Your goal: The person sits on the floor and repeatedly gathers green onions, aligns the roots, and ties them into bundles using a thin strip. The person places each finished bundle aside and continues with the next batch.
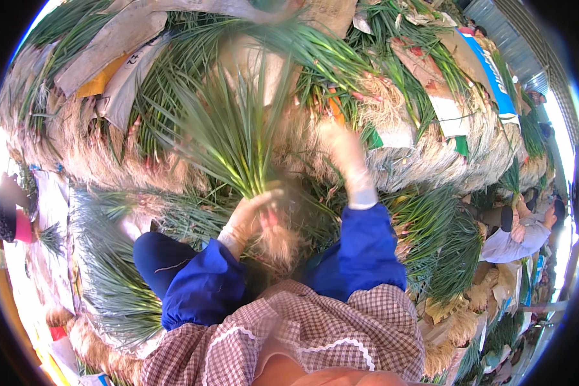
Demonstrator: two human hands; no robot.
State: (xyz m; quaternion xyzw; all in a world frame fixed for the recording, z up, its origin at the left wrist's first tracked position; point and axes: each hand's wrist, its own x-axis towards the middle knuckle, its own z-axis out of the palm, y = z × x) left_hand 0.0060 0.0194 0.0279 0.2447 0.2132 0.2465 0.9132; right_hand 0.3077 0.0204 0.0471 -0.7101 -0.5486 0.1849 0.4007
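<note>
A bunch of green onion-like plants (243, 164) with long leaves and pale, fibrous roots stands upright in my left hand (253, 214), whose fingers close round the stems just above the reddish bases. The roots (277, 239) hang below my hand between my knees. My right hand (340, 147) is blurred, raised to the right of the bunch near the root ends of the long pile (415, 164); its fingers are too blurred to show whether they hold anything. Both hands look gloved, with blue sleeves above the wrists.
The long pile of rooted plants, partly covered by sacks (111, 58), curves across in front. More bunches lie at left (120, 275) and right (429, 241). A person in a light top (516, 236) sits at far right holding plants; another person's pink sleeve (23, 226) shows far left.
</note>
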